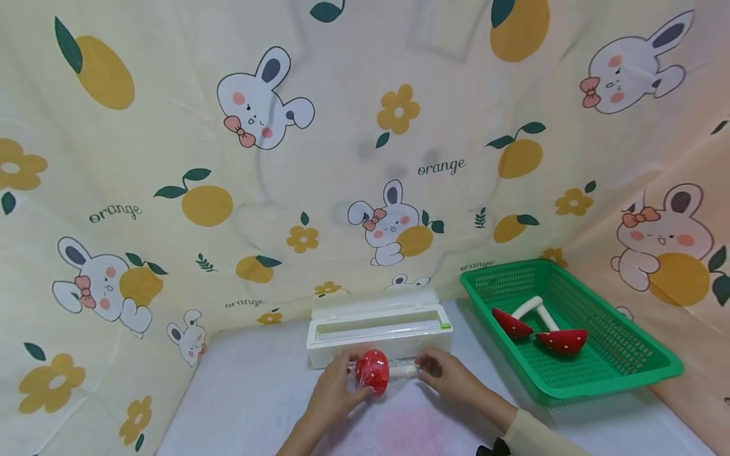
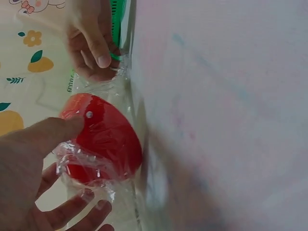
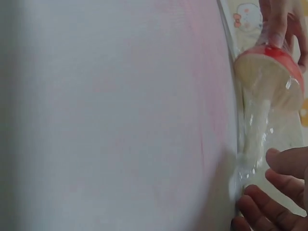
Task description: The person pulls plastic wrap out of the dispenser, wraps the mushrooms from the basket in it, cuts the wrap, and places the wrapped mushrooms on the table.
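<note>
Wrapped mushroom (image 1: 375, 372) held before box (image 1: 410, 343)

The red cap (image 2: 106, 134) is held between the left hand's (image 1: 333, 391) thumb and fingers. The right hand's (image 1: 452, 378) fingers are curved beside the stem's (image 1: 402, 372) end; whether film (image 2: 107, 87) is pinched there cannot be told.

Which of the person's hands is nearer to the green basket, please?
Right. The right hand is at the wrapped mushroom's stem, on the side toward the green basket; the left hand is farther from it, holding the red cap.
</note>
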Available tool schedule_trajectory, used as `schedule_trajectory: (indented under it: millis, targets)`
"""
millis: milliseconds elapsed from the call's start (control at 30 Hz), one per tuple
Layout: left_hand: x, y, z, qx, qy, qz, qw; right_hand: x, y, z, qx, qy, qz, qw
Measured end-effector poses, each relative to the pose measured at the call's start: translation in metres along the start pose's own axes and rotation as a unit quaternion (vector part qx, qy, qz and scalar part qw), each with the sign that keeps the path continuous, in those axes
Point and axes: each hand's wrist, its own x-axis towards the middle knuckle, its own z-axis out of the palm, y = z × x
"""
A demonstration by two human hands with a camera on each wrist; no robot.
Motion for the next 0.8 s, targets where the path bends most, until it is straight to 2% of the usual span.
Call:
schedule_trajectory:
  millis: [133,233,333,633,800]
  targets:
    - [-0.001,0.002,-0.003,0.006,0.008,0.007,0.9999,-0.004,0.006,-0.007,-0.002,0.023,0.023,0.999]
    - [0.001,0.002,-0.005,0.005,0.024,0.029,0.9993,-0.006,0.011,-0.013,-0.001,0.046,0.039,0.998]
    - [0.005,0.004,-0.008,0.002,0.024,0.028,0.9993,-0.007,0.014,-0.02,0.001,0.077,0.058,0.995]
    - [0.027,0.006,-0.019,-0.011,0.009,0.024,0.9996,-0.003,0.021,-0.031,-0.003,0.189,0.082,0.979]
    - [0.036,0.006,-0.022,-0.043,0.009,0.019,0.9989,0.004,0.021,-0.033,-0.013,0.201,0.133,0.97]
